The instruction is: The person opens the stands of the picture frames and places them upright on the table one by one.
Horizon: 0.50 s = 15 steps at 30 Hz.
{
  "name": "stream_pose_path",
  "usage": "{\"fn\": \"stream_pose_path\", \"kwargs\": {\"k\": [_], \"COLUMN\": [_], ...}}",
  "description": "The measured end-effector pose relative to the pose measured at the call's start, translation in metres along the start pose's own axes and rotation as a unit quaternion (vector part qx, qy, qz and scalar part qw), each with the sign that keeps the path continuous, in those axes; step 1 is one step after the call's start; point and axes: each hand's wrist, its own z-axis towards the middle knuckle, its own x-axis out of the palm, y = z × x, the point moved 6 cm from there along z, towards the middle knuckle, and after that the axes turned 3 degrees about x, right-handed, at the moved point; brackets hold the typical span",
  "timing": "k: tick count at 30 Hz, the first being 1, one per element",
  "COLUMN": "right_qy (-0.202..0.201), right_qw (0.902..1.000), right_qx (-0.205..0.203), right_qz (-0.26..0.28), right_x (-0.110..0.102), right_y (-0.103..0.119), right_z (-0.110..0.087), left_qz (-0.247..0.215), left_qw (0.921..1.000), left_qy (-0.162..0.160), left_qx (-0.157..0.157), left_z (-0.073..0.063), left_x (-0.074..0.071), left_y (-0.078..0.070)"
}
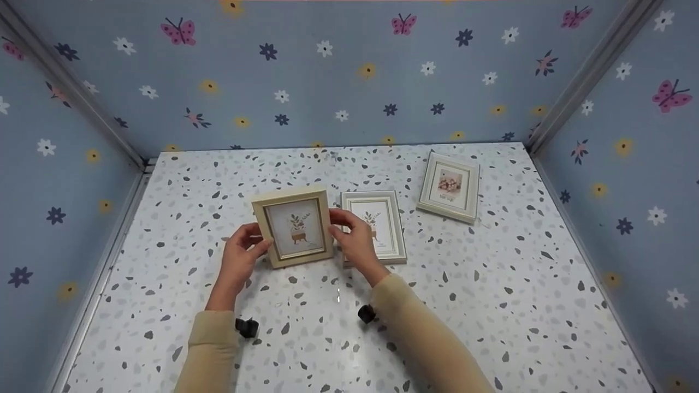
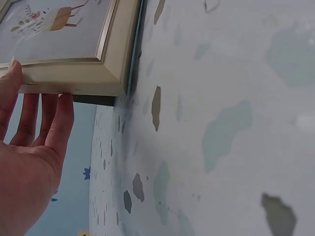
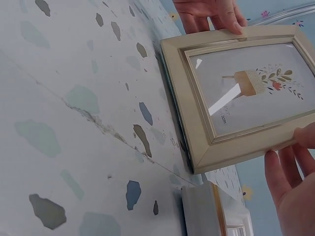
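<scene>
Both hands hold a cream picture frame (image 1: 265, 229) with a potted-plant print, tilted up with its picture toward me. My left hand (image 1: 240, 254) grips its left edge, thumb on the front and fingers behind. On the opposite edge, my right hand (image 1: 354, 237) pinches it the same way. In the left wrist view the left thumb overlaps the border of the cream frame (image 2: 74, 76). The right wrist view shows both hands on opposite sides of the cream frame (image 3: 179, 93). A white picture frame (image 1: 401, 240) lies flat just right of it, partly covered by my right hand.
Farther back on the right, another white picture frame (image 1: 472, 207) with a pink flower print lies at an angle. The speckled tabletop (image 1: 491, 305) is bounded by blue patterned walls (image 1: 349, 93) at the back and both sides.
</scene>
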Motion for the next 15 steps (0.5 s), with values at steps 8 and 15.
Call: {"fn": "stream_pose_path", "kwargs": {"k": [8, 15], "right_qy": [0.005, 0.002], "right_qw": [1.0000, 0.9998], "right_qx": [0.003, -0.004], "right_qz": [0.004, -0.018], "right_x": [0.0000, 0.0010], "right_y": [0.0006, 0.0001], "right_z": [-0.0018, -0.0041], "left_qz": [0.001, -0.003], "left_qw": [0.9999, 1.0000], "left_qy": [0.005, 0.003], "left_qx": [-0.010, 0.000], "left_z": [-0.0003, 0.0008], "left_x": [-0.0004, 0.0002], "left_y": [0.0004, -0.0012]}}
